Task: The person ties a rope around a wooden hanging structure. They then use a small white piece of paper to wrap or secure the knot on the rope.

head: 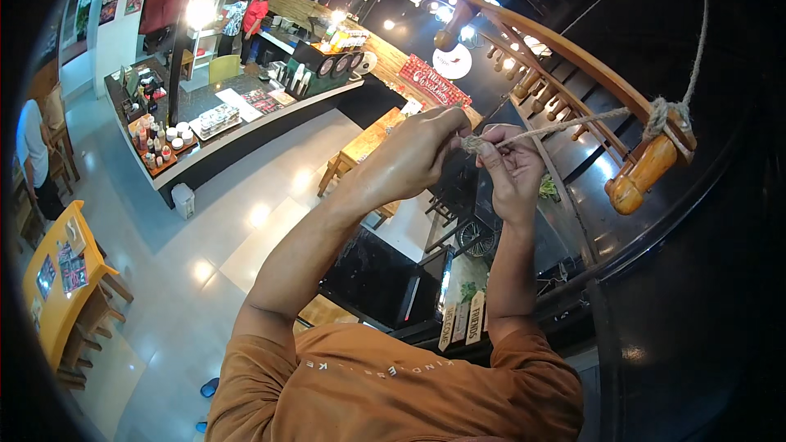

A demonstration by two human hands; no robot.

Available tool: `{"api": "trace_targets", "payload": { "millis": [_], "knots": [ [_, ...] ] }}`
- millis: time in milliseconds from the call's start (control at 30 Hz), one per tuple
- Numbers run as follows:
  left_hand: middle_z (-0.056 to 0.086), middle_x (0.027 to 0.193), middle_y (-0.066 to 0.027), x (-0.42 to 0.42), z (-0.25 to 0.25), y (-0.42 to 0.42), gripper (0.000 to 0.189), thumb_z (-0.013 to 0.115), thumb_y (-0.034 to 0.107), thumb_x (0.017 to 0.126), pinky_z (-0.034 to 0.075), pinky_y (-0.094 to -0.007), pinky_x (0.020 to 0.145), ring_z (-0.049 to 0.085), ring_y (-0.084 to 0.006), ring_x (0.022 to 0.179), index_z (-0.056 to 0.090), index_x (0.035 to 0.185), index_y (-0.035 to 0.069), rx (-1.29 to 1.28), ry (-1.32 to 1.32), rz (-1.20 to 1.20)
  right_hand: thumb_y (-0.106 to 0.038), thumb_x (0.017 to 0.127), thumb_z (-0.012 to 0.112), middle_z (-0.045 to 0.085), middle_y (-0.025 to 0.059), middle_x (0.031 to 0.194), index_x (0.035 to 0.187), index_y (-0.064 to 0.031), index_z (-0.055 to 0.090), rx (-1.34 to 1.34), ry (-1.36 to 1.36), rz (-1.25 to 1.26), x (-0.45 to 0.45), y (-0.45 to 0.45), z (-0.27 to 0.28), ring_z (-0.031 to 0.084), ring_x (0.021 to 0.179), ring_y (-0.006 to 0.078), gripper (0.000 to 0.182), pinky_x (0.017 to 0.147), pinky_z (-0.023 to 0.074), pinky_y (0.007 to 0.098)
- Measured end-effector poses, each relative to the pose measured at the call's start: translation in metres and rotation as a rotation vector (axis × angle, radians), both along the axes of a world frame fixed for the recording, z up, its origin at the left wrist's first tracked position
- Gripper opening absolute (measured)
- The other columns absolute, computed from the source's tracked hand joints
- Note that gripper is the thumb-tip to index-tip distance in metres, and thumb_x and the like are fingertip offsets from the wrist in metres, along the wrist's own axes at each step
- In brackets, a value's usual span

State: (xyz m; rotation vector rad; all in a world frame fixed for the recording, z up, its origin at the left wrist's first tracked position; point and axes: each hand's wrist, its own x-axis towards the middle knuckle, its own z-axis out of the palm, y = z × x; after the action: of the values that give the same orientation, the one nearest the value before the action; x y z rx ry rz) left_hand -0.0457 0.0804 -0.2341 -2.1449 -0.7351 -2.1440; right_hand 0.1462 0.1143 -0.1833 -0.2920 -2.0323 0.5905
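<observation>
My left hand (430,144) pinches a small knot (471,144) in a natural-fibre rope (562,124) between its fingertips. From the other side, the thumb and fingers of my right hand (514,162) grip the same rope close to that knot. Taut, the rope runs rightward to a larger wrapped knot (662,118) on the end of a varnished wooden frame (583,52). A turned wooden knob (642,178) hangs at this end of the frame, beside the lashing. Some of my left fingertips are hidden behind the hand.
Another rope strand (700,43) rises from the lashing. Below are a dark television-like panel (387,276), wooden signs (474,317) with writing and a wooden table (368,141). A service counter (258,116) stands farther off, with two people behind it. Another person (34,147) stands at far left, near a yellow table (46,325).
</observation>
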Motion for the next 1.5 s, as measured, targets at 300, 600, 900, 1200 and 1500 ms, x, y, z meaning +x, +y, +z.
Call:
{"api": "trace_targets", "payload": {
  "millis": [300, 600, 900, 1200, 1500],
  "knots": [
    [0.066, 0.084, -0.0250, -0.016, -0.002, 0.034, 0.011, 0.057, 0.005, 0.096, 0.052, -0.0508, 0.073, 0.067, -0.0452, 0.084, 0.062, 0.103, -0.003, -0.255, -0.528, 0.003, -0.004, 0.099, 0.064, 0.068, 0.0078, 0.097, 0.109, 0.0020, 0.065, -0.164, -0.090, -0.065, 0.011, -0.007, 0.014, 0.066, 0.078, 0.0102, 0.011, 0.072, 0.0558, 0.0234],
    [0.068, 0.084, -0.0149, 0.016, -0.013, -0.004, 0.011, 0.069, 0.005, 0.084, 0.054, -0.0428, 0.072, 0.068, -0.0315, 0.081, 0.070, 0.094, 0.000, -0.059, -0.383, 0.180, -0.006, 0.098, 0.067, 0.070, 0.0102, 0.097, 0.108, 0.0036, 0.067, -0.180, 0.026, -0.060, 0.015, 0.013, -0.004, 0.070, 0.084, 0.0144, 0.014, 0.080, 0.0623, 0.0308],
    [0.064, 0.074, -0.0022, 0.042, -0.017, 0.028, 0.008, 0.065, 0.006, 0.090, 0.046, -0.0264, 0.060, 0.057, -0.0070, 0.066, 0.068, 0.088, -0.001, -0.472, -0.658, -0.628, -0.009, 0.104, 0.060, 0.067, 0.0110, 0.104, 0.112, 0.0013, 0.063, -0.140, -0.077, -0.038, 0.009, 0.011, 0.000, 0.069, 0.094, 0.0164, 0.014, 0.086, 0.0591, 0.0314],
    [0.063, 0.076, -0.0018, 0.050, -0.017, 0.042, 0.013, 0.062, 0.011, 0.094, 0.045, -0.0246, 0.061, 0.057, -0.0064, 0.067, 0.064, 0.085, 0.003, -0.585, -0.777, -0.764, -0.011, 0.105, 0.058, 0.058, 0.0028, 0.105, 0.121, -0.0023, 0.057, -0.302, 0.136, 0.241, -0.006, 0.017, -0.015, 0.058, 0.096, 0.0118, 0.018, 0.091, 0.0487, 0.0279],
    [0.068, 0.084, -0.0053, 0.049, -0.027, 0.038, 0.007, 0.063, 0.006, 0.093, 0.049, -0.0237, 0.064, 0.062, -0.0066, 0.072, 0.065, 0.096, 0.000, -0.524, -0.591, -0.680, -0.014, 0.105, 0.060, 0.065, 0.0034, 0.097, 0.114, 0.0019, 0.065, -0.127, -0.098, -0.092, 0.006, 0.007, -0.006, 0.058, 0.083, 0.0079, 0.019, 0.076, 0.0489, 0.0238]
  ]
}}
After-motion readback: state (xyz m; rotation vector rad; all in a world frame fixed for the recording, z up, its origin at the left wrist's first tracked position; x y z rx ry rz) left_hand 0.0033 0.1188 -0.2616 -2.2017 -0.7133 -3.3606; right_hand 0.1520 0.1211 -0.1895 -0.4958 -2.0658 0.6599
